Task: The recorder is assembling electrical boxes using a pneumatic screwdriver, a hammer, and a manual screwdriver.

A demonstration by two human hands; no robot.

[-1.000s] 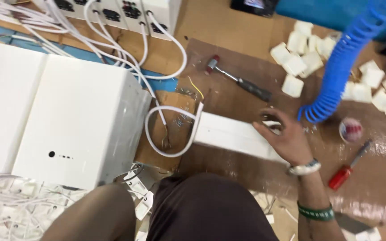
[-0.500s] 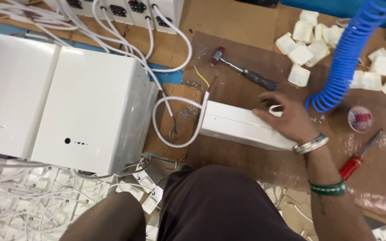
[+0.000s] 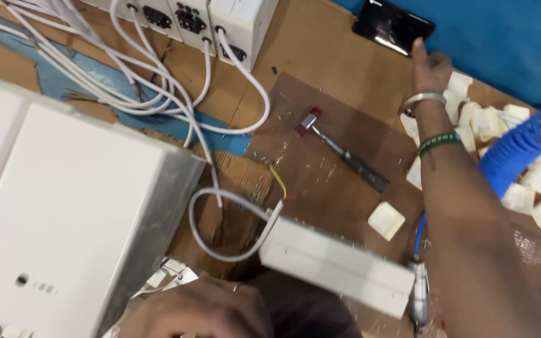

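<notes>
My right hand (image 3: 432,67) is stretched far across the table, its index finger on the edge of a black phone (image 3: 393,26) that lies by the blue wall. It holds nothing, and metal and green bangles sit on the wrist. My left hand is out of sight. Close to me lies a long white unit (image 3: 339,266), with nothing gripping it. A looped white cable (image 3: 220,247) runs from its left end. A hammer with a red-tipped head (image 3: 340,150) rests on the brown board (image 3: 320,188) between the unit and the phone.
A large white cabinet (image 3: 76,225) fills the left side. White socket boxes (image 3: 220,22) with several cables stand at the back. A blue coiled hose (image 3: 527,147) crosses a pile of small white blocks (image 3: 536,181); one block (image 3: 386,220) lies apart. My knee (image 3: 201,310) is at the bottom.
My right hand has left the end of the long white unit and reached up to the black phone. The camera has moved closer and forward.
</notes>
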